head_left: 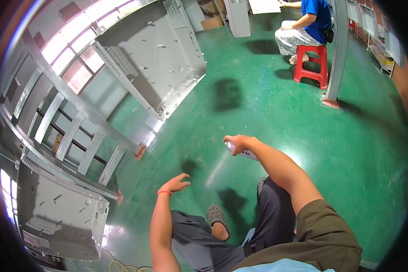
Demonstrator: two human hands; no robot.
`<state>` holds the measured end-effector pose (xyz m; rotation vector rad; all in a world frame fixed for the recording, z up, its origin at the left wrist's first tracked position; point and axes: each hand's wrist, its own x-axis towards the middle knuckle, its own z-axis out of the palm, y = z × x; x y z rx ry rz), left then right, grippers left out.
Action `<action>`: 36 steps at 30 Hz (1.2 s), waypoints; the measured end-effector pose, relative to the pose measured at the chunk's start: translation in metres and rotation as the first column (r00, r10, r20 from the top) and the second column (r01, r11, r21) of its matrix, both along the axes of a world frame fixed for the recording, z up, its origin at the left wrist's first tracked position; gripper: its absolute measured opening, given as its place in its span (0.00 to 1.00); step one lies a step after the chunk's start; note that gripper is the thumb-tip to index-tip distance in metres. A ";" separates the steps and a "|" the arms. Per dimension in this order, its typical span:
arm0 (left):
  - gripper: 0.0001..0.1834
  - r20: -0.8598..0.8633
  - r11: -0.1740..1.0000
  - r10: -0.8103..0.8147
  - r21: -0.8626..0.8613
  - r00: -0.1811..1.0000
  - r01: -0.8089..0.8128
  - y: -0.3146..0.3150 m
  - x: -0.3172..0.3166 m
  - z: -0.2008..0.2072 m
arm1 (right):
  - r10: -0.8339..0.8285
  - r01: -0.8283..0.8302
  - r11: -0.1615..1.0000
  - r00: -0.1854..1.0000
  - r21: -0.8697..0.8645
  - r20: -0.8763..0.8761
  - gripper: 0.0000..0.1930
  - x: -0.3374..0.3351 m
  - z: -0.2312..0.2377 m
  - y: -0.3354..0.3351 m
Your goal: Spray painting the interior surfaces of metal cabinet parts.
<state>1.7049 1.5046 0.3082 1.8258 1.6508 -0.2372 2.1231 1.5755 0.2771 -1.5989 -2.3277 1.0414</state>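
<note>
My right hand [241, 143] is raised in front of me, its fingers wrapped round the upper end of a pale spray can [248, 154]. The can lies tilted, and my hand and forearm cover part of it. Out to the left, my left hand [174, 183] hangs in the air above the green floor. Its fingers are apart and loosely bent, holding nothing. Farther off, beyond my left hand, stands a big grey sheet-metal casing [156, 68] with vent slots and small pegs on its inner face. Neither hand touches it.
A grey steel frame with slats [70, 131] stands at the left. Another grey metal casing [61, 213] is at the lower left, near a yellowish hose [120, 266]. A steel post [337, 50] rises at the right, near a person [316, 20] on a red stool [311, 65].
</note>
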 end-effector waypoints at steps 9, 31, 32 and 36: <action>0.24 0.174 0.977 0.200 -0.113 0.964 -0.182 -0.009 0.027 0.007 | 0.084 -0.072 0.991 0.991 -0.116 0.101 0.47 0.006 0.006 0.000; 0.24 0.111 0.970 0.184 -0.181 0.977 -0.162 0.027 0.080 0.001 | 0.075 -0.038 0.980 0.980 -0.197 0.186 0.51 0.063 0.001 0.039; 0.24 0.104 0.970 0.183 -0.181 0.978 -0.163 0.028 0.081 0.000 | 0.077 -0.040 0.979 0.980 -0.200 0.183 0.51 0.064 0.000 0.041; 0.25 0.092 0.971 0.176 -0.179 0.980 -0.157 0.038 0.087 -0.003 | 0.087 -0.059 0.984 0.981 -0.167 0.170 0.49 0.074 -0.006 0.050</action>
